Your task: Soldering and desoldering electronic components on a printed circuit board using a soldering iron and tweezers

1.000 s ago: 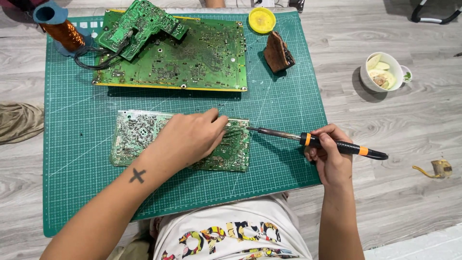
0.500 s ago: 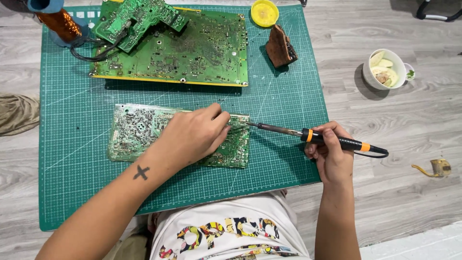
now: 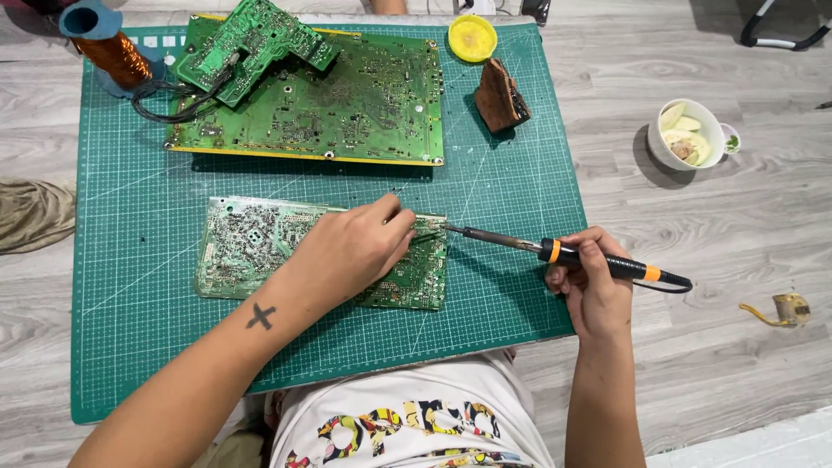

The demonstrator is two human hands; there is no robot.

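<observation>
On a green cutting mat (image 3: 130, 347), the left hand (image 3: 351, 256) rests on a pale circuit board (image 3: 247, 247), fingers pinched together at its upper right edge. The right hand (image 3: 594, 290), fingers clamped around the handle, holds a soldering iron (image 3: 555, 251) with its tip at the same edge. A larger green board (image 3: 347, 113) lies beyond.

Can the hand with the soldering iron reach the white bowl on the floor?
Probably yes. The white bowl sits on bare floor beyond the right hand with nothing between them, but that hand's fingers are full with the soldering iron.
</observation>
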